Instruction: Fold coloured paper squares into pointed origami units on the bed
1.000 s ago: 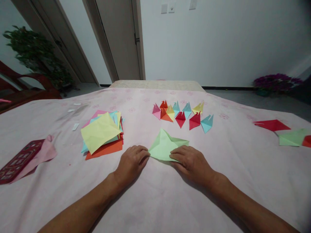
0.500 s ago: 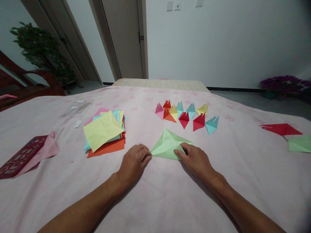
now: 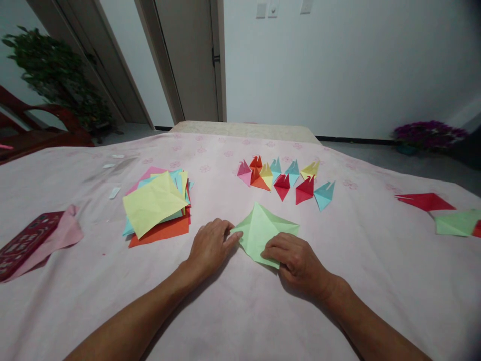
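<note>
A light green sheet of origami paper (image 3: 259, 228), creased and partly folded, lies on the cloth between my hands. My left hand (image 3: 214, 244) pinches its left corner between thumb and fingers. With fingers curled, my right hand (image 3: 295, 258) grips the lower right part, and its thumb is mostly hidden. The paper's top point faces away from me, and a flap spreads toward me. Beyond it stand several small folded paper cranes (image 3: 282, 186) in red, orange, yellow, blue and pink.
Left of my hands lies a stack of coloured paper (image 3: 156, 203), yellow on top. A dark red patterned box (image 3: 30, 240) rests on pink paper at far left. A folded red paper (image 3: 426, 201) and green paper (image 3: 454, 223) lie at far right on the pink tablecloth (image 3: 240, 321).
My right hand has moved down toward me, and the green paper's lower flap now opens out nearer me. My left thumb has shifted onto the paper's left part. The view has shifted slightly.
</note>
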Demonstrator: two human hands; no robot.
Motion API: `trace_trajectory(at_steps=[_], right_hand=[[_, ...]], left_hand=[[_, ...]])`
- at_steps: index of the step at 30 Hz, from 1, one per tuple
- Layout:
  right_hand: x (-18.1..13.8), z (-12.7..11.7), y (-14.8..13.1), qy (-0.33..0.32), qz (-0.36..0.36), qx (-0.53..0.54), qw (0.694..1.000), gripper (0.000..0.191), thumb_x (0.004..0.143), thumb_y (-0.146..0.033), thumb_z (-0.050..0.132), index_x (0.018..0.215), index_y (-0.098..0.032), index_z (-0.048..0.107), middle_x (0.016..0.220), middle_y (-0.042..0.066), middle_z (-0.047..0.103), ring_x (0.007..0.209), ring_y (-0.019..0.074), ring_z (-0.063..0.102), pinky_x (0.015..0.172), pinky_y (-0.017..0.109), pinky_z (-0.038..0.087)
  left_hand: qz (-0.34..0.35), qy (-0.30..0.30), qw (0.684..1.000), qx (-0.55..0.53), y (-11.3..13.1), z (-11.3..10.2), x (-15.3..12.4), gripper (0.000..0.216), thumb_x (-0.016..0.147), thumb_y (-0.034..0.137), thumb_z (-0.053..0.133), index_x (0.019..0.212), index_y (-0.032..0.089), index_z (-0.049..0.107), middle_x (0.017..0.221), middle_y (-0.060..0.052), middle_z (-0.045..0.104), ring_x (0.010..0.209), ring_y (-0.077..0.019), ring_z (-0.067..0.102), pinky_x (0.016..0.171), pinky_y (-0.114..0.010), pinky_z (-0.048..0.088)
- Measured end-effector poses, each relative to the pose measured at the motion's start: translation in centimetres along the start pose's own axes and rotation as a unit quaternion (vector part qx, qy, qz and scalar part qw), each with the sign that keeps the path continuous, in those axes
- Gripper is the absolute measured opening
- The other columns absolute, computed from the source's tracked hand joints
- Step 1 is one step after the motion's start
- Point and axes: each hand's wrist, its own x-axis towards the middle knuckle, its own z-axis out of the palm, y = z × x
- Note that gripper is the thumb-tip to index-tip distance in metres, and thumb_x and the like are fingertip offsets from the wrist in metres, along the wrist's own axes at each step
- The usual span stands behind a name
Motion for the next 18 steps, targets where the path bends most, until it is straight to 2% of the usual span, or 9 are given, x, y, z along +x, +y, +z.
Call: trace_trajectory(at_steps=[3, 5, 7, 9, 11, 13, 16, 18], right_hand=[[0.0, -0.1, 0.1, 0.027, -0.002, 0.054, 0.998, 0.041, 0.070, -0.002, 0.044, 0.094, -0.023, 0.070, 0.092, 0.005, 0.072, 0.086, 0.0214, 0.064, 0.081, 0.036, 0.050], [0.1, -0.6, 0.4, 0.106, 0.037, 0.088, 0.990, 0.038, 0.078, -0.006, 0.042, 0.096, -0.023, 0.070, 0.094, 0.005, 0.073, 0.089, 0.0218, 0.065, 0.082, 0.037, 0.052], [0.3, -1.3, 0.9, 0.198, 0.100, 0.066, 0.973, 0.034, 0.085, -0.012, 0.041, 0.098, -0.022, 0.070, 0.098, 0.007, 0.072, 0.095, 0.0236, 0.064, 0.086, 0.039, 0.051], [0.8, -2.1, 1.5, 0.237, 0.166, -0.020, 0.957, 0.029, 0.089, -0.024, 0.049, 0.110, -0.021, 0.069, 0.108, 0.010, 0.069, 0.104, 0.0277, 0.060, 0.094, 0.045, 0.047], [1.2, -2.5, 2.2, 0.222, 0.222, -0.088, 0.945, 0.047, 0.083, -0.036, 0.062, 0.128, -0.021, 0.061, 0.117, 0.012, 0.067, 0.108, 0.0321, 0.057, 0.095, 0.049, 0.044], [1.4, -2.4, 3.0, 0.164, 0.281, -0.085, 0.942, 0.056, 0.079, -0.038, 0.066, 0.133, -0.023, 0.057, 0.111, 0.010, 0.070, 0.101, 0.0306, 0.060, 0.087, 0.045, 0.047], [1.3, -1.8, 4.3, 0.083, 0.346, -0.009, 0.934, 0.035, 0.081, -0.035, 0.061, 0.114, -0.028, 0.070, 0.094, 0.005, 0.073, 0.083, 0.0237, 0.065, 0.075, 0.035, 0.048], [1.0, -1.5, 4.9, 0.065, 0.351, 0.047, 0.933, 0.022, 0.081, -0.033, 0.059, 0.095, -0.027, 0.075, 0.087, 0.002, 0.073, 0.078, 0.0207, 0.065, 0.070, 0.031, 0.046]], left_hand=[[-0.022, -0.008, 1.000, -0.013, 0.4, 0.4, 0.7, 0.019, 0.089, 0.033, 0.055, 0.079, 0.021, 0.067, 0.076, -0.002, 0.067, 0.069, -0.0181, 0.059, 0.063, -0.029, 0.035], [-0.033, -0.007, 0.999, -0.032, 0.4, 0.5, 0.9, 0.013, 0.084, 0.026, 0.058, 0.076, 0.021, 0.066, 0.072, 0.000, 0.067, 0.066, -0.0168, 0.058, 0.062, -0.028, 0.034], [-0.042, -0.002, 0.998, -0.055, 0.3, 0.6, 0.8, 0.011, 0.082, 0.024, 0.059, 0.075, 0.021, 0.066, 0.070, 0.001, 0.066, 0.065, -0.0160, 0.057, 0.061, -0.027, 0.034], [-0.047, 0.001, 0.996, -0.074, 0.2, 0.6, 0.7, 0.011, 0.083, 0.025, 0.058, 0.075, 0.021, 0.066, 0.070, 0.001, 0.066, 0.065, -0.0158, 0.057, 0.060, -0.026, 0.034], [-0.045, -0.002, 0.995, -0.086, 0.1, 0.5, 0.7, 0.012, 0.084, 0.026, 0.057, 0.076, 0.021, 0.066, 0.071, 0.001, 0.066, 0.067, -0.0158, 0.058, 0.061, -0.026, 0.035], [-0.039, -0.007, 0.995, -0.096, 0.1, 0.5, 0.8, 0.013, 0.084, 0.027, 0.057, 0.078, 0.021, 0.067, 0.073, 0.001, 0.067, 0.068, -0.0160, 0.058, 0.063, -0.026, 0.036], [-0.029, -0.008, 0.994, -0.102, 0.0, 0.5, 1.1, 0.013, 0.085, 0.027, 0.058, 0.080, 0.021, 0.067, 0.075, 0.000, 0.067, 0.071, -0.0162, 0.059, 0.065, -0.026, 0.038], [-0.022, -0.003, 0.995, -0.097, -0.2, 0.5, 1.3, 0.011, 0.085, 0.026, 0.059, 0.080, 0.021, 0.067, 0.076, 0.000, 0.068, 0.072, -0.0167, 0.059, 0.067, -0.027, 0.039]])
